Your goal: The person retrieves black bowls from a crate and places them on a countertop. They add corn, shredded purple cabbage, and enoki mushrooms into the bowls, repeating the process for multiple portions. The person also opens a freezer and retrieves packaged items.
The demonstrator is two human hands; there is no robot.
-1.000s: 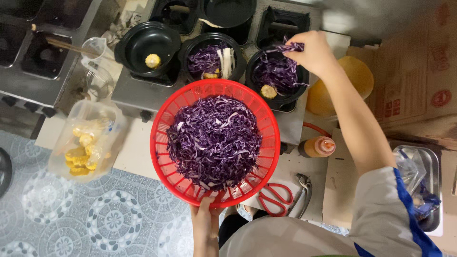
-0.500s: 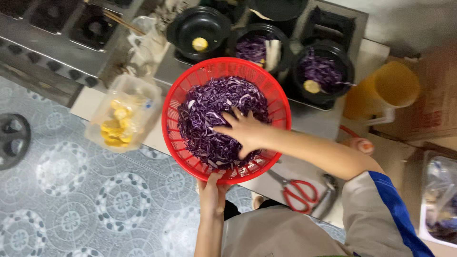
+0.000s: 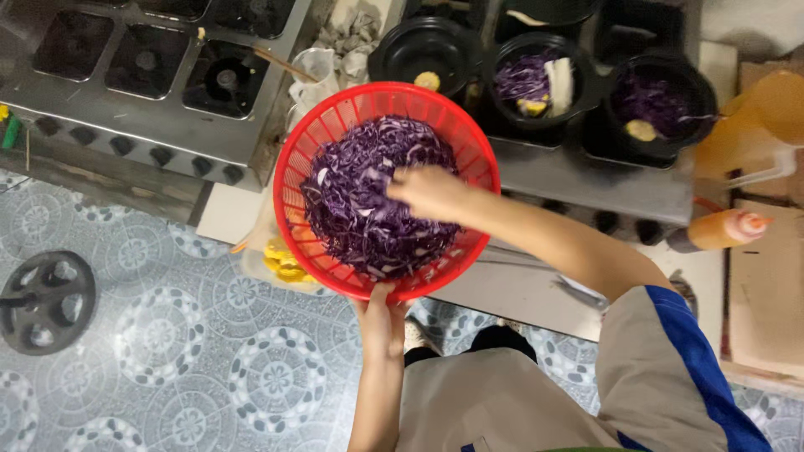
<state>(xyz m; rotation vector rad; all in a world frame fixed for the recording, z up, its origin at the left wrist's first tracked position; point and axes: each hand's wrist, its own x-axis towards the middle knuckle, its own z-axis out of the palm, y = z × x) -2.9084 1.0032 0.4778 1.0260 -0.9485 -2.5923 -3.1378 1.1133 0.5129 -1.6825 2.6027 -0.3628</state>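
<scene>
**Right hand in the cabbage, left hand under the basket**

Here I see my left hand (image 3: 381, 322) gripping the near rim of a round red basket (image 3: 297, 180), its fingers closed on the plastic edge and holding the basket up above the counter (image 3: 519, 289) edge. The basket is heaped with shredded purple cabbage (image 3: 356, 213). My right hand (image 3: 429, 192) lies on top of that heap, fingers curled down into the shreds; it is blurred, so I cannot tell whether they have closed on any cabbage.

Beyond the basket three black bowls stand in a row. The left bowl (image 3: 419, 54) holds only a small yellow piece. The middle bowl (image 3: 536, 71) has purple cabbage, a white strip and a yellow piece. The right bowl (image 3: 662, 105) has cabbage and a yellow piece too. Just under the basket's left side a clear bag of yellow pieces (image 3: 285, 264) peeks out. An orange squeeze bottle (image 3: 724, 230) lies at the right, and a gas stove (image 3: 159, 75) sits at the upper left.
</scene>
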